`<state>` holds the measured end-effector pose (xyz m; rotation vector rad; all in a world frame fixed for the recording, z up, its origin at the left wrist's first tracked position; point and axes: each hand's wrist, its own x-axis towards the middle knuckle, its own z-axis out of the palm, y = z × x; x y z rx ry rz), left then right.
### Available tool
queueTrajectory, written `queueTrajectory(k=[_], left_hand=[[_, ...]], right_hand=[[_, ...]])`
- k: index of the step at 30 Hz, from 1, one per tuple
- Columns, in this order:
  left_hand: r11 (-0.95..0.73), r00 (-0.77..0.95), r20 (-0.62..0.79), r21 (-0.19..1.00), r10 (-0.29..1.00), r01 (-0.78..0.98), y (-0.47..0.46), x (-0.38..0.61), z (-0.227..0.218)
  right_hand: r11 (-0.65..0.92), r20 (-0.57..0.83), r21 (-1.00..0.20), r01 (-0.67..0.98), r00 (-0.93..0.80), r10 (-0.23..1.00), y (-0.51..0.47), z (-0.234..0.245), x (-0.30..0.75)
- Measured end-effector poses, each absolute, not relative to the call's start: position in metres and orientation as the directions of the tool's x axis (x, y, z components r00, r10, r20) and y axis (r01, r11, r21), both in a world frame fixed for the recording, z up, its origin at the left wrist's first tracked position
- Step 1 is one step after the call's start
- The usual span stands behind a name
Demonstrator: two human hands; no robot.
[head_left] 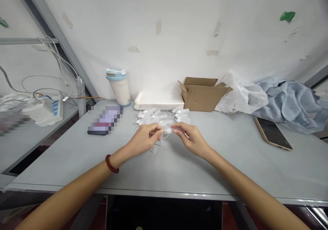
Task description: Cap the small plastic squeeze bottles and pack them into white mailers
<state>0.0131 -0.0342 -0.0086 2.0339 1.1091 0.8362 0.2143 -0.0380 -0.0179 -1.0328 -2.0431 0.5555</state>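
Note:
Both hands meet above the middle of the grey table. My left hand and my right hand each pinch one end of a small clear plastic piece with a thin white cord, holding it between them. Just behind the hands lies a pile of several similar small white and clear pieces. A dark red bead bracelet circles my left wrist.
A cup with a blue lid, a stack of white sheets, an open cardboard box, a white plastic bag and blue cloth line the wall. A phone lies at right. A blurred dark object lies left.

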Motion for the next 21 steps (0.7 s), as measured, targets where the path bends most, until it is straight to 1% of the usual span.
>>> queueTrajectory(k=[2,4,5,7,9,10,11,12,13,14,15,16,17,18,19,21], left_hand=[[-0.441,0.418,0.251,0.774,0.873,0.455,-0.032,0.012,-0.005],[-0.487,0.326,0.369,0.74,0.871,0.465,-0.03,0.006,0.001],[-0.511,0.239,0.454,0.72,0.858,0.469,-0.029,0.002,0.005],[-0.545,-0.026,0.633,0.686,0.773,0.481,-0.025,-0.009,0.012],[-0.557,-0.261,0.706,0.69,0.658,0.463,-0.02,-0.021,0.017],[-0.554,-0.328,0.722,0.683,0.609,0.476,-0.017,-0.025,0.018],[-0.535,-0.337,0.739,0.662,0.583,0.525,-0.015,-0.028,0.017],[-0.496,-0.281,0.755,0.617,0.593,0.611,-0.013,-0.029,0.016],[-0.437,-0.176,0.75,0.541,0.638,0.719,-0.012,-0.029,0.013],[-0.378,-0.028,0.7,0.418,0.713,0.826,-0.013,-0.026,0.01],[-0.327,0.119,0.571,0.278,0.813,0.903,-0.014,-0.022,0.007],[-0.287,0.185,0.452,0.169,0.873,0.943,-0.017,-0.017,0.004],[-0.273,0.217,0.38,0.097,0.899,0.957,-0.021,-0.011,0.002],[-0.268,0.227,0.361,0.066,0.904,0.961,-0.024,-0.005,0.001],[-0.274,0.233,0.361,0.064,0.903,0.96,-0.028,0.0,0.0],[-0.336,0.285,0.346,0.096,0.894,0.937,-0.033,0.006,-0.001]], right_hand=[[0.588,0.456,-0.634,0.503,-0.371,0.809,-0.035,-0.017,0.217],[0.61,0.501,-0.584,0.535,-0.354,0.79,-0.03,-0.016,0.222],[0.618,0.527,-0.556,0.556,-0.339,0.779,-0.027,-0.016,0.225],[0.608,0.565,-0.514,0.605,-0.295,0.771,-0.02,-0.015,0.233],[0.57,0.567,-0.491,0.659,-0.254,0.783,-0.013,-0.016,0.242],[0.55,0.556,-0.477,0.686,-0.249,0.793,-0.009,-0.016,0.246],[0.529,0.531,-0.459,0.714,-0.256,0.807,-0.006,-0.018,0.25],[0.507,0.499,-0.439,0.742,-0.267,0.824,-0.003,-0.019,0.254],[0.486,0.466,-0.421,0.766,-0.277,0.84,0.0,-0.021,0.257],[0.467,0.432,-0.405,0.786,-0.286,0.855,0.002,-0.023,0.26],[0.452,0.398,-0.391,0.802,-0.295,0.869,0.004,-0.024,0.262],[0.441,0.365,-0.38,0.813,-0.306,0.879,0.005,-0.026,0.263],[0.433,0.335,-0.371,0.822,-0.317,0.887,0.006,-0.027,0.264],[0.429,0.309,-0.363,0.827,-0.328,0.893,0.007,-0.028,0.264],[0.428,0.287,-0.357,0.83,-0.338,0.896,0.007,-0.029,0.264],[0.435,0.262,-0.35,0.83,-0.359,0.896,0.007,-0.031,0.263]])
